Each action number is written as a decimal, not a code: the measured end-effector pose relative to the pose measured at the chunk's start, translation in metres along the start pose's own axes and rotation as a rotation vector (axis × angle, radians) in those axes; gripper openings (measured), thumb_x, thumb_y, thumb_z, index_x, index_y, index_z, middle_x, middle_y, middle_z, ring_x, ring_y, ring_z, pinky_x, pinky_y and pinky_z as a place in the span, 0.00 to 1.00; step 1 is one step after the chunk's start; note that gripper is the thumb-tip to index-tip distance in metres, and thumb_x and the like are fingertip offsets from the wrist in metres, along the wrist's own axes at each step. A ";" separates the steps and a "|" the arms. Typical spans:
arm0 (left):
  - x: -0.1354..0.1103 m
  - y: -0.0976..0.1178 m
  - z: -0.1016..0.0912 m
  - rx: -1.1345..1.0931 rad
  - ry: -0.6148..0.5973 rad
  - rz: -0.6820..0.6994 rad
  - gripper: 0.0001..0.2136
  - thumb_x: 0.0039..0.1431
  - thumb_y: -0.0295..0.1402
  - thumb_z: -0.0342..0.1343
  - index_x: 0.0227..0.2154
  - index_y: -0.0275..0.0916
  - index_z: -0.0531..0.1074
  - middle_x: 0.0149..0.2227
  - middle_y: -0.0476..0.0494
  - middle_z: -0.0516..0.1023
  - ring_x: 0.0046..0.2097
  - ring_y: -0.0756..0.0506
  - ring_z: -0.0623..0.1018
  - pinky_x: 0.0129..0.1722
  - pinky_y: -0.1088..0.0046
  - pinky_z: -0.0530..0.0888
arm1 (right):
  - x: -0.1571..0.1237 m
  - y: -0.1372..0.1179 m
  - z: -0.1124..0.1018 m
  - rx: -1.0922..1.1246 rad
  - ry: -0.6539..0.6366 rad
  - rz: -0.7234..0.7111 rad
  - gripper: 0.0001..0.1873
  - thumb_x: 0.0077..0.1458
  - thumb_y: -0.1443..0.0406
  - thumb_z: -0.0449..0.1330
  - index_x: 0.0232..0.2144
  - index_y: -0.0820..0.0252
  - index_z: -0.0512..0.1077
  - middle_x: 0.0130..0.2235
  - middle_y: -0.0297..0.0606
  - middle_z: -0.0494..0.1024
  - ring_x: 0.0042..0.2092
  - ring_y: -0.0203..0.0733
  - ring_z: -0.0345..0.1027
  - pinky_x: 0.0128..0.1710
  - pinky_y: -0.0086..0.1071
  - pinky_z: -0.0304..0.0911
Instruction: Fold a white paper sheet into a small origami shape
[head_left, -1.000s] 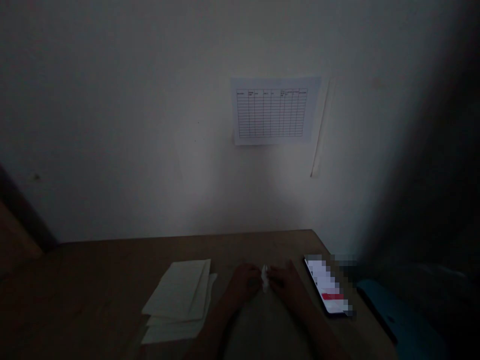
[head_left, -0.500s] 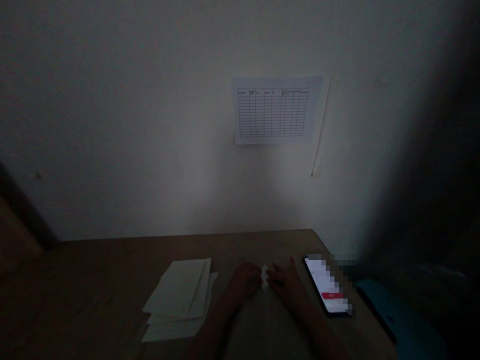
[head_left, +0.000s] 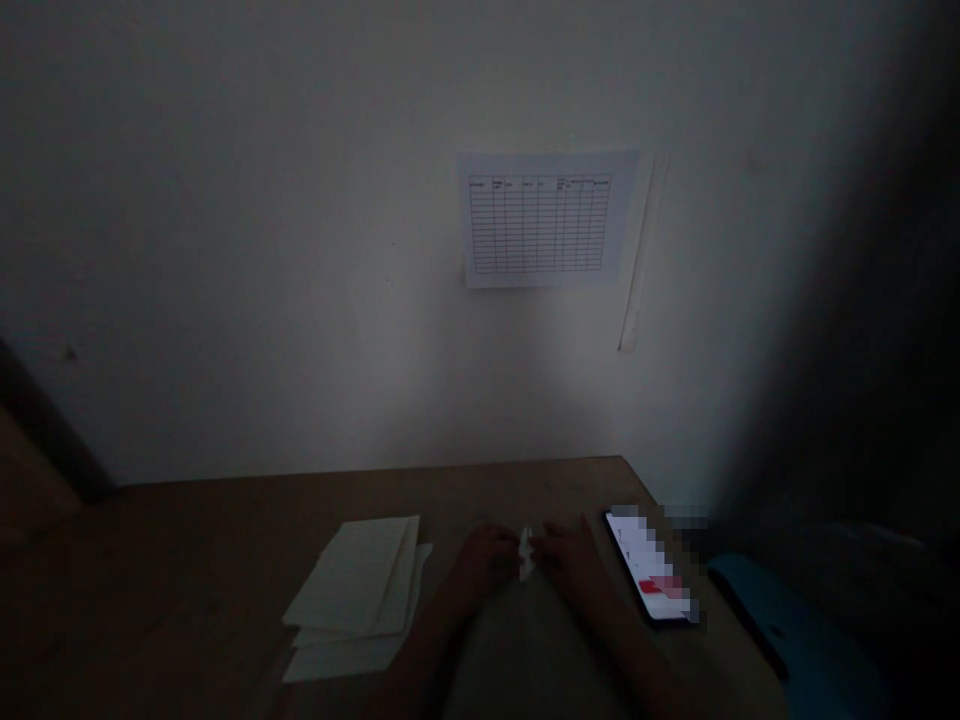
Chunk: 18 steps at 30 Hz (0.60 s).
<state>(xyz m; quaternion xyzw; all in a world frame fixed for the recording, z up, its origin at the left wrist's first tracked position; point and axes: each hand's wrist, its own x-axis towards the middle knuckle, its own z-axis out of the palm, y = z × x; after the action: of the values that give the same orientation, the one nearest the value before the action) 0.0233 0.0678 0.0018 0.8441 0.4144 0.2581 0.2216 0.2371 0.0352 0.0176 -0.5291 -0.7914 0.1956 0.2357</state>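
A small folded piece of white paper stands between my two hands over the wooden table. My left hand has its curled fingers pressed on the paper's left side. From the right, my right hand pinches the other side, with one finger raised away from the rest. Dim light hides the exact folds and the fingertips' details. Left of my left forearm lies a loose stack of lined paper sheets, its layers askew.
A phone with a lit screen lies near the right edge of the wooden table. Beyond that edge is a blue object, perhaps a seat. A printed table sheet hangs on the wall behind.
The view has shifted slightly. Both hands stay at the small paper, which now looks a little more upright and narrow; the fingers have moved only slightly.
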 end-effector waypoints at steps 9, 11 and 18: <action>-0.001 -0.001 -0.003 -0.025 -0.008 -0.025 0.06 0.53 0.38 0.63 0.34 0.47 0.81 0.48 0.47 0.80 0.51 0.43 0.75 0.54 0.66 0.69 | -0.004 0.008 0.004 0.056 0.017 0.028 0.17 0.61 0.62 0.56 0.51 0.43 0.74 0.56 0.35 0.75 0.65 0.49 0.56 0.66 0.58 0.19; -0.001 0.000 -0.003 -0.038 0.013 -0.017 0.07 0.54 0.37 0.63 0.36 0.47 0.81 0.47 0.46 0.80 0.51 0.43 0.76 0.54 0.66 0.69 | -0.005 0.009 0.004 0.079 0.013 0.019 0.17 0.61 0.61 0.56 0.52 0.43 0.73 0.56 0.35 0.75 0.65 0.49 0.56 0.66 0.59 0.19; 0.000 -0.004 0.002 0.034 0.041 0.031 0.09 0.56 0.36 0.62 0.40 0.50 0.80 0.46 0.47 0.80 0.49 0.43 0.76 0.53 0.64 0.69 | -0.006 0.008 0.005 0.086 0.036 0.005 0.16 0.60 0.61 0.58 0.50 0.45 0.74 0.57 0.36 0.74 0.66 0.48 0.53 0.67 0.58 0.22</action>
<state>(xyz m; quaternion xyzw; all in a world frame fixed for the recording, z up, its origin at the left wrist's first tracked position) 0.0221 0.0691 -0.0018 0.8486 0.4100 0.2717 0.1949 0.2425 0.0324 0.0081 -0.5241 -0.7764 0.2203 0.2719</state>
